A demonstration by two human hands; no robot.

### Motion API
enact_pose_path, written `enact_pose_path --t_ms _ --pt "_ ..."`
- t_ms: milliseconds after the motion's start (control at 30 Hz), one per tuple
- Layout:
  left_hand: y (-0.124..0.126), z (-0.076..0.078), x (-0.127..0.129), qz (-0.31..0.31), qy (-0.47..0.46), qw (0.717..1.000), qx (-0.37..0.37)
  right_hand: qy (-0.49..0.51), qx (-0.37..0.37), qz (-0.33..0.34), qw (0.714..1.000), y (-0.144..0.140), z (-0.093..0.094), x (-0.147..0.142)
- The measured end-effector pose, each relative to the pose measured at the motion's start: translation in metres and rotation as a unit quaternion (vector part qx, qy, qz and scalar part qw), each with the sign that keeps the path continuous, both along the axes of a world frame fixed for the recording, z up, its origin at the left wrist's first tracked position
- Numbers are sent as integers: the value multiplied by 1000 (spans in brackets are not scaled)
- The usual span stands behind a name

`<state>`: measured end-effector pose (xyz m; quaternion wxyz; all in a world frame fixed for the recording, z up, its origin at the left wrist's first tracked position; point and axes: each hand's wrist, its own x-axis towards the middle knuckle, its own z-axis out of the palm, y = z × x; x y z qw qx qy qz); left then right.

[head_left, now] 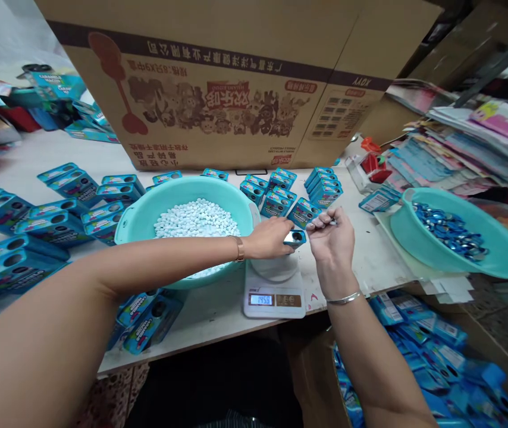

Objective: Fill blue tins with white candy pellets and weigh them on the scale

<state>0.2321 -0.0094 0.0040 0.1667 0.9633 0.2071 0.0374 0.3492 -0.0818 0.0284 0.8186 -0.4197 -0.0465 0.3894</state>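
Note:
My left hand (270,236) grips a small blue tin (294,238) just above the round pan of a white digital scale (274,289), whose display is lit. My right hand (332,235) is right beside it, fingers pinched on a small blue piece (331,222) at the tin's upper edge. Behind my left forearm stands a teal basin (138,219) of small white tablets (197,220).
Many blue tins (57,217) lie left of the basin and behind the scale. A second teal basin (504,255) with small blue pieces is at the right. A big printed carton (218,83) stands at the back. More blue packs (432,345) fill a box below right.

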Motion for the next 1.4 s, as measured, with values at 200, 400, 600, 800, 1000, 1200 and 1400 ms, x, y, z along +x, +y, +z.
enact_pose_path --t_ms 200,400,600,800,1000,1200,1400 --pt "1 -3 -1 -3 -8 1000 -1 12 -10 -8 1000 0 4 2" --pt "1 -3 -2 -3 -5 1000 6 -34 -20 -34 999 3 -9 -8" --pt "1 -2 -2 -5 -2 1000 6 -68 -4 -47 997 1 -15 -11" --pt "0 -2 1 -7 4 1000 8 -57 2 -50 997 -1 -14 -9" --pt "-2 -1 1 -4 2 1000 5 -29 -5 -54 998 -1 -14 -8" --pt "0 -2 0 -4 1 1000 -4 -30 15 -47 998 -6 -8 -1" --pt "-1 1 -1 0 -2 1000 -15 -77 45 -25 996 -6 9 0"
